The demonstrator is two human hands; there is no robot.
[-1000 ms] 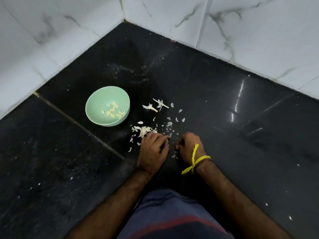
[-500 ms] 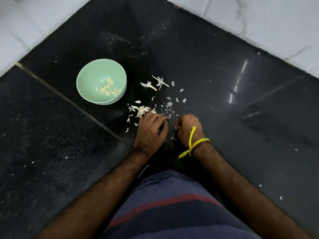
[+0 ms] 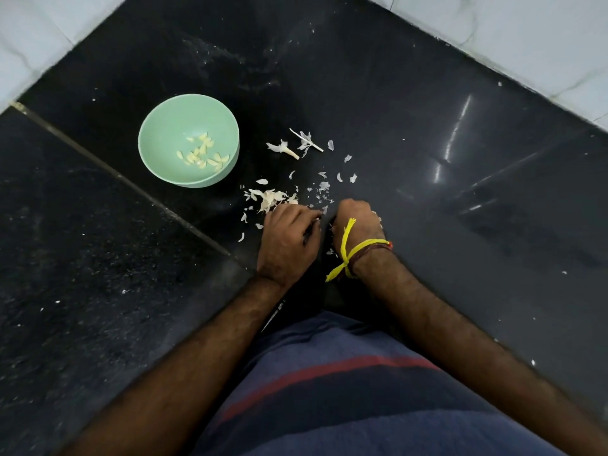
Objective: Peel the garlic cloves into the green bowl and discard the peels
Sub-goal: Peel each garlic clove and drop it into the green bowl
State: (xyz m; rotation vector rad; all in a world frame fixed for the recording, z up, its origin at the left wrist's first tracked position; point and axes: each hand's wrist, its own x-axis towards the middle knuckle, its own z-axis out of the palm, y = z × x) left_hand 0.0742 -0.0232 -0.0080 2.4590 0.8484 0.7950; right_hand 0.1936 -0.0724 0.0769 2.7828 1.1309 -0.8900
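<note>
Working a clove between both hands low over the black counter (image 3: 427, 225), I have my left hand (image 3: 288, 240) and right hand (image 3: 357, 223) knuckles-up and nearly touching, fingers curled under. Whatever sits in each grip is hidden beneath the fingers, so I cannot tell for sure that a clove is there, though I judge one is pinched between the fingertips where the hands meet. A garlic clove is small, light and firm, its skin dry, papery and brittle; once bare it turns slick, so I would hold it by the blunt root end and tear from the tip. The green bowl (image 3: 154, 126) stands well apart to my front left, with peeled cloves (image 3: 203, 154) lying in its bottom. Loose peels (image 3: 268, 197) lie scattered just beyond my knuckles, light enough to drift, not yet discarded
</note>
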